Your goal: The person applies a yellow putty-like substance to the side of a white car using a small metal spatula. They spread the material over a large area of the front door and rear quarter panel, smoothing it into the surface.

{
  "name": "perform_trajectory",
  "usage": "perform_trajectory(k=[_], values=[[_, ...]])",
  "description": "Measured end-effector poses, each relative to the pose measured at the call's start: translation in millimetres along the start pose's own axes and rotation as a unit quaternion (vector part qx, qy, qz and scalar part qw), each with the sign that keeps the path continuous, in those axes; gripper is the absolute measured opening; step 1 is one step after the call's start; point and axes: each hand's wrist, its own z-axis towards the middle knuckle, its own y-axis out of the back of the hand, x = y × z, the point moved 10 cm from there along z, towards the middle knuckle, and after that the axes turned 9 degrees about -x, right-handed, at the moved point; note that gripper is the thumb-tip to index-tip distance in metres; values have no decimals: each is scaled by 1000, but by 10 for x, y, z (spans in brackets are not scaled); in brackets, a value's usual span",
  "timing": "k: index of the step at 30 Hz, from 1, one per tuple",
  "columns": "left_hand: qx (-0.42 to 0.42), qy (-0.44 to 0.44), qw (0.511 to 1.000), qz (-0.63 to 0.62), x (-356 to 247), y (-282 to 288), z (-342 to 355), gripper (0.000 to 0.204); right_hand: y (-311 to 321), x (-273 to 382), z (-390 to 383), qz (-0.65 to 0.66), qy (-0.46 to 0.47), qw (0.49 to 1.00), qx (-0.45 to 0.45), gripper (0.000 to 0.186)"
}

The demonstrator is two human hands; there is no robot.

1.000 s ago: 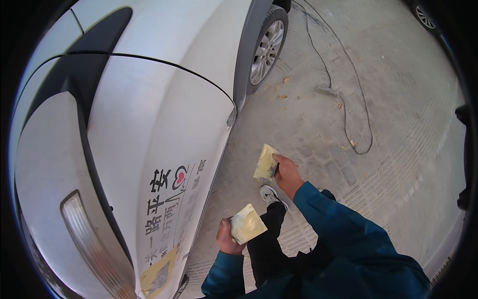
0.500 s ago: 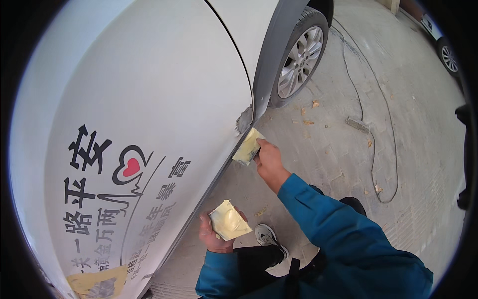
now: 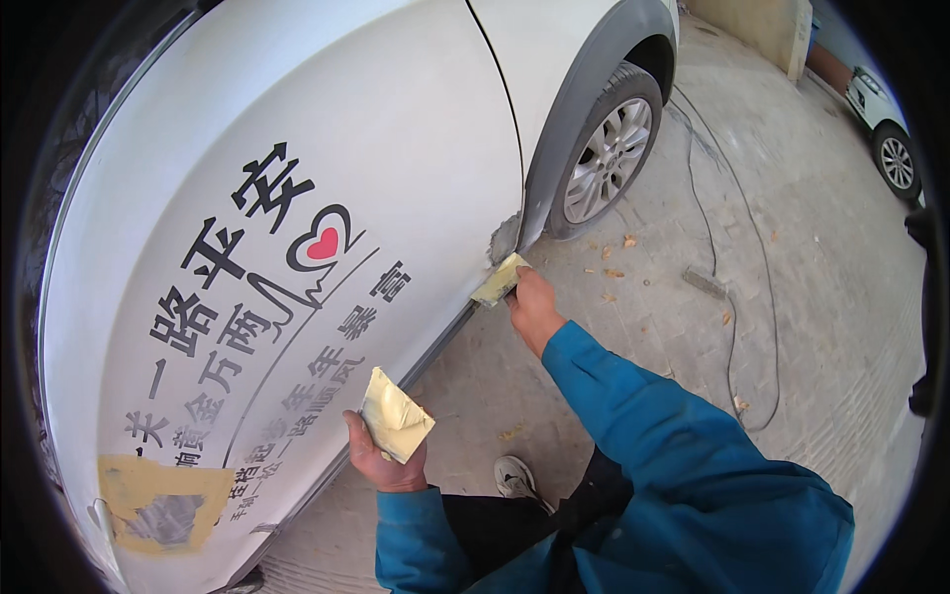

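Observation:
In my right hand (image 3: 535,305) is a flat putty spreader (image 3: 499,281) coated with pale yellow filler. Its blade lies at the lower edge of the white car door (image 3: 406,148), just below a rough grey bare patch (image 3: 504,238) by the door's rear seam. Whether the blade touches the panel I cannot tell. My left hand (image 3: 390,468) grips a small flat putty plate (image 3: 398,416) from beneath, its top heaped with creamy yellow putty. The fingers under the plate are mostly hidden.
Behind the patch are a dark wheel arch and a wheel (image 3: 606,148). A second sanded patch (image 3: 163,520), ringed in yellow, is at the door's lower left. On the paving lie a cable (image 3: 775,327) and a grey block (image 3: 705,282). Another white car (image 3: 876,104) stands far right.
The view has shifted, bringing more of the car into sight. The spreader has tilted and sits closer against the door's lower edge. My left hand with the plate has moved up and left in view.

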Motion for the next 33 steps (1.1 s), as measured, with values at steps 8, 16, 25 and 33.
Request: perform_trajectory(k=[8, 16, 25, 33], values=[[-5, -8, 1000, -2, -139, -16, -157, 68, -118, -36, 100, -33, -3, 999, 7, 33], [-58, -22, 998, 23, -217, 244, -233, 73, -392, 106, 54, -81, 54, 994, 49, 21], [-106, -29, 994, -3, -156, 475, -193, 74, -674, 276, -530, -70, 138, 983, 94, 16], [-100, -25, 995, 7, -78, 408, -265, 76, -131, 83, -476, -44, 89, 995, 24, 20]])
